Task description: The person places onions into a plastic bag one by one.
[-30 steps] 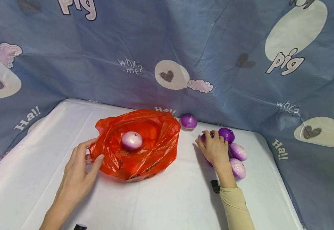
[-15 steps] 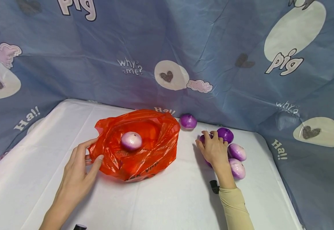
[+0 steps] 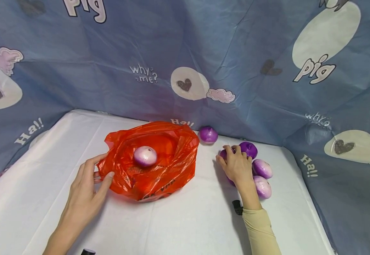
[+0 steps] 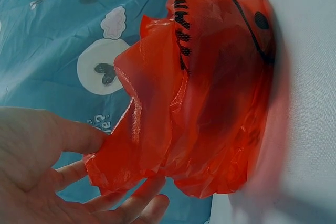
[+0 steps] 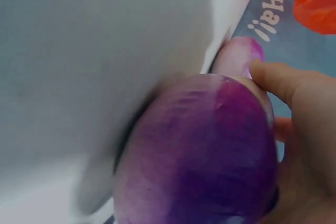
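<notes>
A red plastic bag [image 3: 172,177] lies with its mouth open on the white table, and a purple-and-white onion [image 3: 145,156] shows in the opening. My left hand [image 3: 83,193] pinches the bag's left edge between thumb and fingers, as the left wrist view also shows. To the right, my right hand [image 3: 240,168] reaches down over a cluster of onions. Its fingers curl round a purple onion [image 3: 224,153], which they partly hide. In the right wrist view another onion [image 5: 194,156] fills the foreground and covers much of the held one.
Beside the right hand lie a dark purple onion [image 3: 248,150] and two paler onions [image 3: 262,168] [image 3: 262,187]. A lone onion [image 3: 208,135] sits behind the bag, near the blue printed backdrop [image 3: 159,42]. White cloth covers the table [image 3: 178,226].
Both hands stay in nearly the same place. The dark purple onion beyond the right fingers has shifted slightly left. The bag looks unchanged.
</notes>
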Action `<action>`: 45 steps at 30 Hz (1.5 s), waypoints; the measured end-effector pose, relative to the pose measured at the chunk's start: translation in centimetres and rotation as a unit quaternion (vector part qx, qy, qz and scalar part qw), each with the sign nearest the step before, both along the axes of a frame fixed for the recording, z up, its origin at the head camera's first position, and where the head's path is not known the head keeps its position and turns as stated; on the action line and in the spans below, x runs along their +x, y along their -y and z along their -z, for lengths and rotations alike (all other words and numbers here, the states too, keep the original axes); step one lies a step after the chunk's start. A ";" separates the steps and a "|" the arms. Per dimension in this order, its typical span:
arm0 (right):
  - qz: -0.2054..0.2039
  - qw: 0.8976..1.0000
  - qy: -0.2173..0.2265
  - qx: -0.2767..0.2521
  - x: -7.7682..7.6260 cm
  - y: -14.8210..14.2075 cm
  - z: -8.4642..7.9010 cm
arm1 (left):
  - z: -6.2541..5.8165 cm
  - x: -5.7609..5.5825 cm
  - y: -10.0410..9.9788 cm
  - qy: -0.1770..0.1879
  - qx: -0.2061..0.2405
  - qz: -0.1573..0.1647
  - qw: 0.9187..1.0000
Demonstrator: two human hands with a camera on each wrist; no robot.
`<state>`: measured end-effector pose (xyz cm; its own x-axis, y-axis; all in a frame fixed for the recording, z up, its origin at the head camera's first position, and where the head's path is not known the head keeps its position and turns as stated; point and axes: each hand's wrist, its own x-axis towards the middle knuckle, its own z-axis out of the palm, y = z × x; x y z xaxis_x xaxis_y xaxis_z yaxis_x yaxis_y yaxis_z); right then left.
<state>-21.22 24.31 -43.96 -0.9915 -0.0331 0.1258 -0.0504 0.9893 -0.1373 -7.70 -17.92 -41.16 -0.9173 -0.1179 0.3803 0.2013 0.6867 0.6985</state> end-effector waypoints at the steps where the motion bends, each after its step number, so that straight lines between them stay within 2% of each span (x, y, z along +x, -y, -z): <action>1: -0.002 1.000 -0.002 0.001 0.0 0.0 -0.1 | 0.0 0.0 0.0 0.001 0.001 0.000 1.000; 6: -0.013 1.000 -0.017 0.006 0.4 0.5 -0.9 | 0.0 0.0 0.0 0.003 0.001 0.000 1.000; 12: -0.032 0.999 -0.029 -0.001 1.2 1.9 -3.0 | 0.1 0.0 0.1 0.001 -0.003 -0.003 1.000; 23: -0.086 0.994 -0.060 -0.003 3.3 5.1 -6.7 | 0.4 -0.2 0.2 -0.004 0.007 0.002 1.000; 30: -0.135 0.988 -0.066 -0.029 4.1 7.7 -8.8 | 0.1 -0.1 0.0 -0.001 -0.002 -0.001 1.000; 36: -0.180 0.980 -0.085 -0.025 4.9 10.1 -9.6 | 0.1 0.1 -0.1 0.002 0.004 0.000 1.000; 45: -0.236 0.966 -0.107 0.002 5.4 12.7 -9.8 | -0.1 0.2 0.0 0.011 0.002 0.007 1.000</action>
